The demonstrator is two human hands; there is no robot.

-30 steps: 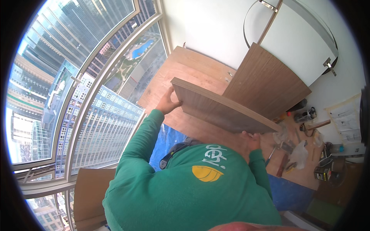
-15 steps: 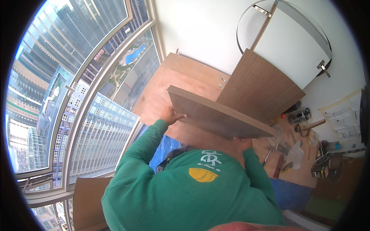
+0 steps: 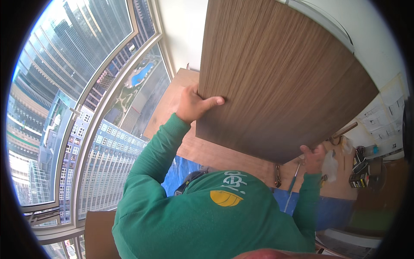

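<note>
Grip of the left hand (image 3: 192, 105) is closed on the brown wood-grain panel (image 3: 276, 82), thumb on the face and fingers behind its left edge. Right hand (image 3: 314, 158) is at the lower right edge; I cannot tell if it holds. The panel stands tilted above the table (image 3: 211, 151), its broad face toward the person. I judge the step as positioning this 1 panel; the next move calls for steady support from 2 hands, away from the blue-handled tool (image 3: 294, 178).

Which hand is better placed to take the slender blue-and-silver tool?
Probably the right hand: it is nearer the tool, while the left hand grips the brown wood-grain panel.
</note>
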